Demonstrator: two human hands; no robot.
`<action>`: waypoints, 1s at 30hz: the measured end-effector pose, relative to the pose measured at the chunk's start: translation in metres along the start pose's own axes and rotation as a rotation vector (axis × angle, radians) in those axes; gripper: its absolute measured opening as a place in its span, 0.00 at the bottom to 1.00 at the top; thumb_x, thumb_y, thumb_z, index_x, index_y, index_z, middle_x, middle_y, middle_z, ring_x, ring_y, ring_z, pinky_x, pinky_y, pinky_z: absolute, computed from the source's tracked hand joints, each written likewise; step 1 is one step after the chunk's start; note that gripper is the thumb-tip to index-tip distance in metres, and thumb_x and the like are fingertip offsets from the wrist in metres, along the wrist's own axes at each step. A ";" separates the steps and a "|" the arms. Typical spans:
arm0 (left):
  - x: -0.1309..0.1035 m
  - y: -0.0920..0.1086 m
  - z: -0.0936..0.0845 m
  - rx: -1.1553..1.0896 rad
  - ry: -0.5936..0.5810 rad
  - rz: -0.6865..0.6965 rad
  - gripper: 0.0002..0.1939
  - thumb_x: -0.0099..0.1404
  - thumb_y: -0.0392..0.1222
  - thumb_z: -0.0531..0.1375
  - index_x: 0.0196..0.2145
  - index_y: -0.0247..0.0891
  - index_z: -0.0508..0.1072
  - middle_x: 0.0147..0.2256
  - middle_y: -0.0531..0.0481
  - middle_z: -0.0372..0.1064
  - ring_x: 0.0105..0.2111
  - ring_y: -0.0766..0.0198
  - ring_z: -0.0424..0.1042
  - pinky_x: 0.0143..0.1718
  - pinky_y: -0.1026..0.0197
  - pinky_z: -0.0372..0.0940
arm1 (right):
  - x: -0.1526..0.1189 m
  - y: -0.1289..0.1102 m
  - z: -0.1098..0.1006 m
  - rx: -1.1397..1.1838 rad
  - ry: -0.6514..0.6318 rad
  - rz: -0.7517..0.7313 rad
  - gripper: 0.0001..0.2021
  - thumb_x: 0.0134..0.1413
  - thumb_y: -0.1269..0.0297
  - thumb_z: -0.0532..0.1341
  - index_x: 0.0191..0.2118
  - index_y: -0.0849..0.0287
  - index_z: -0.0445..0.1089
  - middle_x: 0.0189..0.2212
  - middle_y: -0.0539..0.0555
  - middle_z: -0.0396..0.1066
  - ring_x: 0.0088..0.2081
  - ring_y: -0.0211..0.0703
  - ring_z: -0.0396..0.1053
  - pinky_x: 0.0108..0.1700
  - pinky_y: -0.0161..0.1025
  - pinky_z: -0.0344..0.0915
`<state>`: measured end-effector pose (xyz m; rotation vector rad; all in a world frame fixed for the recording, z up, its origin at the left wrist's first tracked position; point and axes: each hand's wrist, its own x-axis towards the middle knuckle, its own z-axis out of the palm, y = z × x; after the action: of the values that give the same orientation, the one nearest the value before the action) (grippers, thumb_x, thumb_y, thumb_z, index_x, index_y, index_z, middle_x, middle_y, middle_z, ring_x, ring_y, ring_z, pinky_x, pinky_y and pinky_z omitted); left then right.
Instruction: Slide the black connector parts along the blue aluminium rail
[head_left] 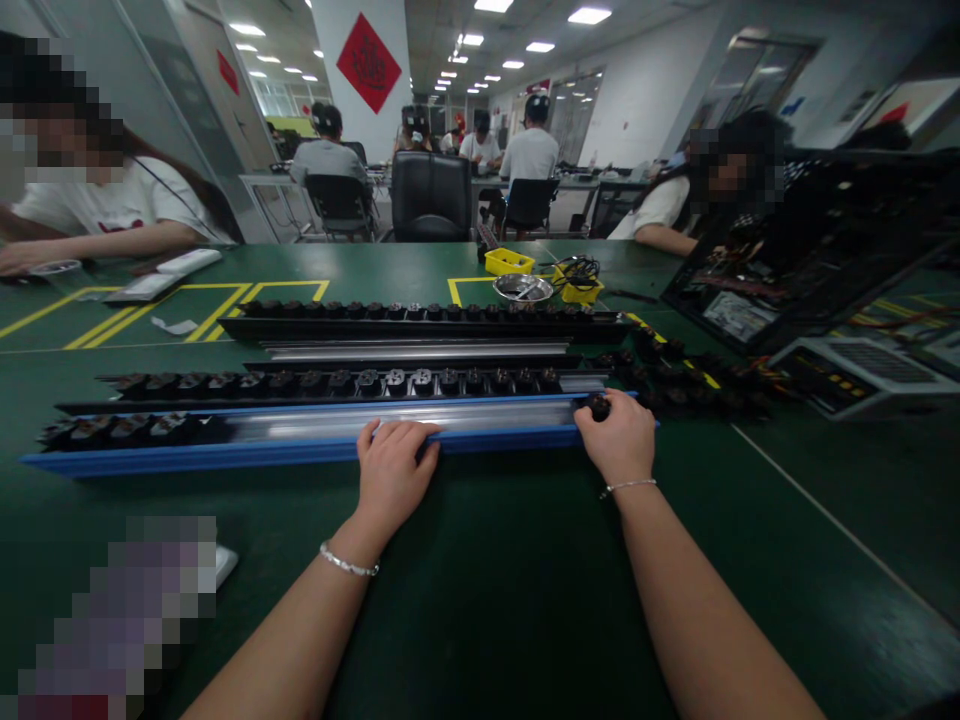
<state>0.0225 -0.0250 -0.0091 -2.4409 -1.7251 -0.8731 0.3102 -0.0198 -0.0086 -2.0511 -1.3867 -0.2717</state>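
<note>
A long blue rail (495, 438) with a shiny metal channel lies across the green table. Several black parts (135, 430) sit in its left end. My left hand (396, 465) rests on the rail's near edge around the middle, fingers bent over it. At the rail's right end my right hand (619, 435) pinches a small round black part (598, 406) between thumb and fingers. Just behind the blue rail lies a black rail (225, 400) filled with a row of black parts, a short stretch of metal showing at its right end.
Farther back lie another filled black rail (420, 328), yellow bins (510, 262) and a metal bowl (523, 289). Loose black parts (697, 385), a metal box (862, 378) and an open computer case (795, 250) are at right. People sit beyond the table.
</note>
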 end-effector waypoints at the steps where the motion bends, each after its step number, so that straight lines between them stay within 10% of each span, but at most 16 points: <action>1: 0.000 0.000 0.000 -0.002 0.000 0.001 0.09 0.61 0.42 0.54 0.39 0.47 0.72 0.38 0.52 0.74 0.43 0.57 0.67 0.54 0.48 0.45 | 0.001 0.001 0.000 0.003 0.000 -0.004 0.13 0.43 0.61 0.54 0.33 0.63 0.68 0.42 0.65 0.70 0.45 0.54 0.65 0.50 0.51 0.55; 30: 0.001 -0.001 0.001 0.003 -0.003 -0.003 0.10 0.61 0.42 0.54 0.38 0.47 0.72 0.38 0.52 0.74 0.42 0.56 0.68 0.54 0.47 0.46 | 0.000 0.008 0.001 -0.002 0.032 0.084 0.16 0.42 0.57 0.55 0.35 0.61 0.69 0.47 0.62 0.68 0.50 0.56 0.62 0.55 0.62 0.46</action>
<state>0.0222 -0.0239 -0.0094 -2.4395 -1.7308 -0.8673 0.3172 -0.0213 -0.0127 -2.0920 -1.2779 -0.2686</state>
